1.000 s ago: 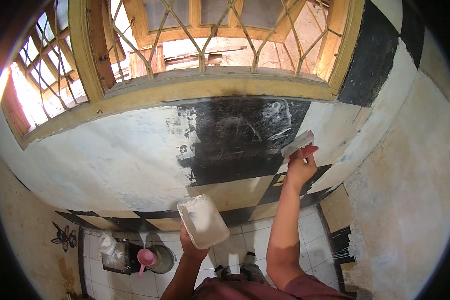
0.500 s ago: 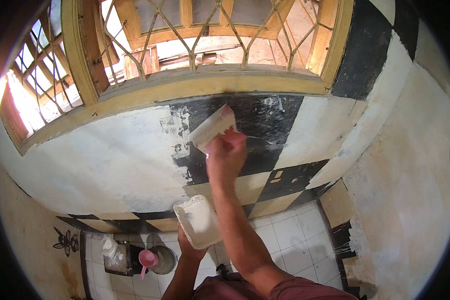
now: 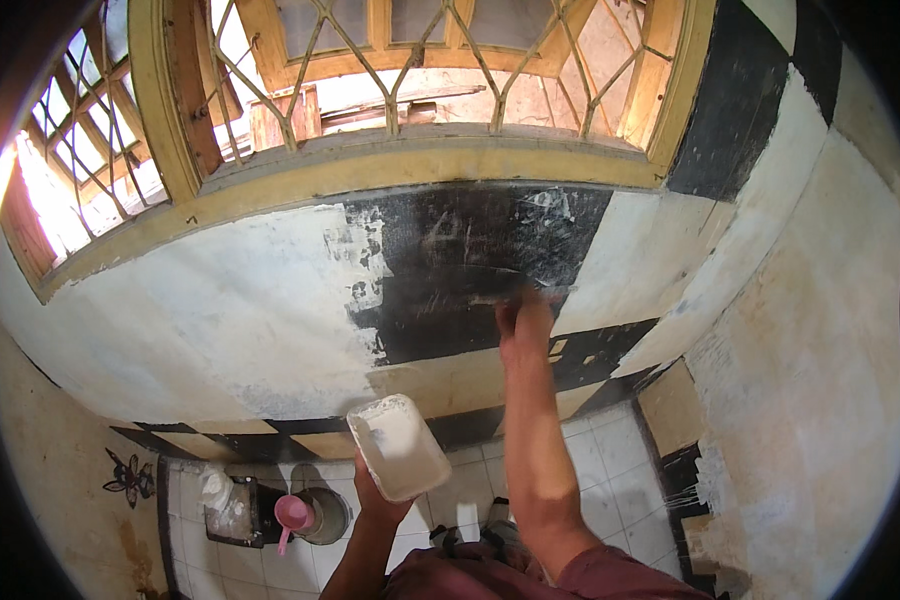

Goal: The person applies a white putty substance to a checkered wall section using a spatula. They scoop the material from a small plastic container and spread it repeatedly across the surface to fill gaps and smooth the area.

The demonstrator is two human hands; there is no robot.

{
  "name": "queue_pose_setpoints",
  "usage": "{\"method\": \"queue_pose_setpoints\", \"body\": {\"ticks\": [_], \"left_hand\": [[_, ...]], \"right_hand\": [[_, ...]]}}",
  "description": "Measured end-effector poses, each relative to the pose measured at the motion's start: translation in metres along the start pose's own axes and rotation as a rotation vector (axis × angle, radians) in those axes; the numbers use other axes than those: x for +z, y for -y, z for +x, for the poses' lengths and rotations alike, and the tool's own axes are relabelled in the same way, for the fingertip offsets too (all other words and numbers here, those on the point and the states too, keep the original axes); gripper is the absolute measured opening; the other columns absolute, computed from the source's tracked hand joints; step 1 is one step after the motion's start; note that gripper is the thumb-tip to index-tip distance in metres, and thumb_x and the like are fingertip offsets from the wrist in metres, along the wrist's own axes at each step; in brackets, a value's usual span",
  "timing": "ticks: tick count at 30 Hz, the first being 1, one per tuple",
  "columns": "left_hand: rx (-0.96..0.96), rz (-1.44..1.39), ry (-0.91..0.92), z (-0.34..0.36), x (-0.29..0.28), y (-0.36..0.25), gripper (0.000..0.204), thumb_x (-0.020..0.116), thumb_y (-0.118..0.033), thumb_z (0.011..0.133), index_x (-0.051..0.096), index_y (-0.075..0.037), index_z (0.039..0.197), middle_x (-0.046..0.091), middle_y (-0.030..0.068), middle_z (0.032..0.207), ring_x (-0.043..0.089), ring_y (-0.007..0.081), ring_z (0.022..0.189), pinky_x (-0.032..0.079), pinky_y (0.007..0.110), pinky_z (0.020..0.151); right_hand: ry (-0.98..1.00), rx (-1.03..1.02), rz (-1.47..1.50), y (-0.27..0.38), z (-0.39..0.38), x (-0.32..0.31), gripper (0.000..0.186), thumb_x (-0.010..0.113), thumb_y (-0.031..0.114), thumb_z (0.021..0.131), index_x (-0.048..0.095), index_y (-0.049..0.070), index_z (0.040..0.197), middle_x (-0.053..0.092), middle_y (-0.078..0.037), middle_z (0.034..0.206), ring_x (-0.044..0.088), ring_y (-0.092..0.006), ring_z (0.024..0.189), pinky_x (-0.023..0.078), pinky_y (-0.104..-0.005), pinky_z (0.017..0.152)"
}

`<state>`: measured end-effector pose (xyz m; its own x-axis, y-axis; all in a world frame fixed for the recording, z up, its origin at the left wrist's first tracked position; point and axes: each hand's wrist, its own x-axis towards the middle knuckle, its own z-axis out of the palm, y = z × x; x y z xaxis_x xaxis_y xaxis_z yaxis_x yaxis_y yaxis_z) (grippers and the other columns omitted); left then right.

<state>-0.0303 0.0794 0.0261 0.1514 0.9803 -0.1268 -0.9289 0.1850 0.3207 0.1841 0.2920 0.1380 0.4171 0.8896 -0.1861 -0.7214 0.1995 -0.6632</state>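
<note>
White tray (image 3: 430,448), pinched at lower left side by left hand (image 3: 378,497), before wall's (image 3: 220,300) lower edge. Blurred scraper (image 3: 485,299), right hand (image 3: 526,322) wrapped round it, near black patch's (image 3: 435,260) lower right corner; contact unclear. Above, yellow-framed window (image 3: 425,168); below, pink dipper (image 3: 295,513) toward floor's (image 3: 610,485) left edge.
</note>
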Motion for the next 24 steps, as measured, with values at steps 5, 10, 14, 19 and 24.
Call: {"method": "queue_pose_setpoints", "body": {"ticks": [5, 10, 14, 19, 24], "left_hand": [[0.035, -0.042, -0.048, -0.003, -0.010, -0.002, 0.056, 0.035, -0.052, 0.103, 0.047, -0.016, 0.144, 0.058, 0.0082, 0.135, 0.060, 0.0308, 0.120, 0.051, 0.055, 0.097], [0.032, -0.103, -0.053, -0.004, -0.004, -0.003, 0.055, 0.038, -0.050, 0.102, 0.046, -0.015, 0.143, 0.057, 0.0085, 0.134, 0.060, 0.0317, 0.120, 0.052, 0.057, 0.096], [0.040, -0.067, -0.056, -0.002, -0.001, -0.005, 0.056, 0.037, -0.052, 0.102, 0.046, -0.015, 0.144, 0.058, 0.0084, 0.134, 0.060, 0.0316, 0.120, 0.051, 0.057, 0.098], [0.215, 0.480, -0.041, -0.006, 0.007, -0.004, 0.060, 0.034, -0.056, 0.102, 0.045, -0.015, 0.144, 0.057, 0.0079, 0.135, 0.060, 0.0319, 0.120, 0.050, 0.057, 0.098], [0.012, -0.102, -0.097, -0.005, -0.004, -0.004, 0.062, 0.036, -0.060, 0.101, 0.045, -0.017, 0.145, 0.057, 0.0077, 0.135, 0.060, 0.0319, 0.119, 0.051, 0.057, 0.098]], "right_hand": [[0.116, -0.097, -0.039, 0.073, -0.005, 0.058, 0.008, 0.061, 0.011, 0.090, 0.059, 0.008, 0.098, 0.061, -0.003, 0.090, 0.060, -0.0146, 0.070, 0.052, -0.0270, 0.059], [0.041, -0.151, 0.039, 0.053, -0.029, 0.000, 0.019, 0.063, 0.012, 0.090, 0.060, 0.004, 0.107, 0.062, -0.006, 0.085, 0.061, -0.0154, 0.069, 0.050, -0.0279, 0.059], [-0.115, -0.092, -0.192, 0.006, 0.006, -0.033, 0.014, 0.064, 0.010, 0.088, 0.057, 0.006, 0.100, 0.062, -0.005, 0.082, 0.062, -0.0176, 0.063, 0.052, -0.0291, 0.053], [0.036, -0.175, -0.243, 0.074, 0.025, 0.045, 0.018, 0.066, 0.018, 0.087, 0.056, 0.006, 0.096, 0.062, -0.006, 0.083, 0.061, -0.0181, 0.063, 0.051, -0.0286, 0.052], [0.081, -0.237, -0.047, 0.097, -0.003, 0.029, 0.017, 0.058, 0.020, 0.095, 0.059, 0.004, 0.102, 0.064, -0.006, 0.098, 0.064, -0.0158, 0.081, 0.053, -0.0296, 0.058]]}}
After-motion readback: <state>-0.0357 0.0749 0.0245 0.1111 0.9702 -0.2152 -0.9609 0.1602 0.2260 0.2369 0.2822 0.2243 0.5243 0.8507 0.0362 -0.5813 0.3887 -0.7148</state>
